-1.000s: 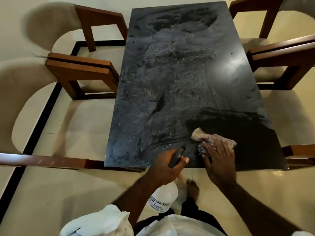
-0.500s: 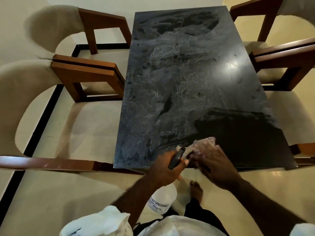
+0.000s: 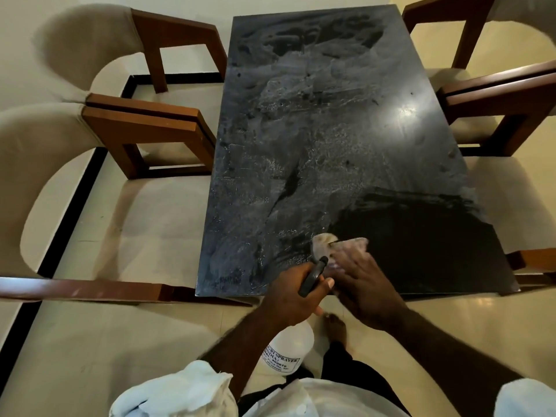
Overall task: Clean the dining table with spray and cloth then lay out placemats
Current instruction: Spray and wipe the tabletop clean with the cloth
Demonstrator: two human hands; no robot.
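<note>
The dark dining table (image 3: 331, 130) is covered in grey, smeared residue, except for a wiped black patch at its near right corner. My right hand (image 3: 364, 284) presses a pale checked cloth (image 3: 325, 246) flat on the table near the front edge, at the left border of the wiped patch. My left hand (image 3: 290, 299) grips the black trigger head of a white spray bottle (image 3: 287, 350), which hangs below the table edge. The two hands are almost touching. No placemats are in view.
Wooden chairs with beige upholstery stand along both long sides: two on the left (image 3: 144, 124) and two on the right (image 3: 499, 94). A wooden armrest (image 3: 84, 288) juts out at the near left. My bare foot (image 3: 335, 325) stands on the cream floor.
My right hand has slid the cloth leftward along the table's near edge, toward my left hand. The left hand still holds the spray bottle in about the same place.
</note>
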